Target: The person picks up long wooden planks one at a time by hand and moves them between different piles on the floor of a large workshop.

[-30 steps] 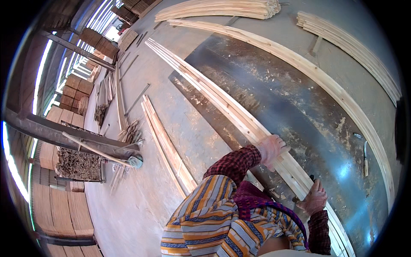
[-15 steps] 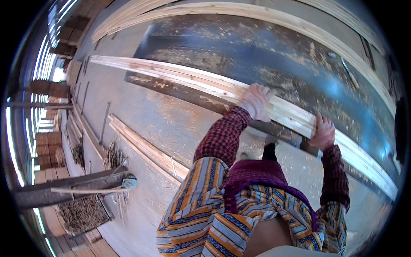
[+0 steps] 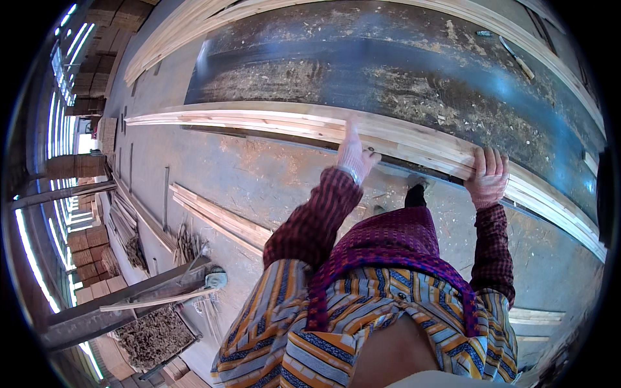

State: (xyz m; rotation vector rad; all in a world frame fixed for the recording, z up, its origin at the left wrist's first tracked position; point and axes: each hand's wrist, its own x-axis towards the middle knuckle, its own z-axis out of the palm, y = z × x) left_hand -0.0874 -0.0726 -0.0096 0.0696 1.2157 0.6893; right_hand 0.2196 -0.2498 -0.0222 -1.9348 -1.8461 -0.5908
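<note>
A bundle of long, pale wooden planks [image 3: 272,123] lies along the near edge of a dark, worn table [image 3: 272,77]. My left hand [image 3: 357,157] is at the planks' near side, its fingers stretched over them and its thumb apart. The fingertips are slightly blurred. Further right, my right hand [image 3: 488,176] is closed over the planks, fingers bent across the top; the thumb is hidden.
Along the table's far side run more long planks [image 3: 446,14]. A knife-like tool with a pale handle [image 3: 525,66] lies at the far right. On the floor to the left are loose planks [image 3: 220,216], a slanting beam [image 3: 129,294] and a container of wood scraps [image 3: 155,336].
The planks have shifted toward me, onto the table's near edge. My left hand has loosened from its grip over them and moved left; my right hand keeps its hold.
</note>
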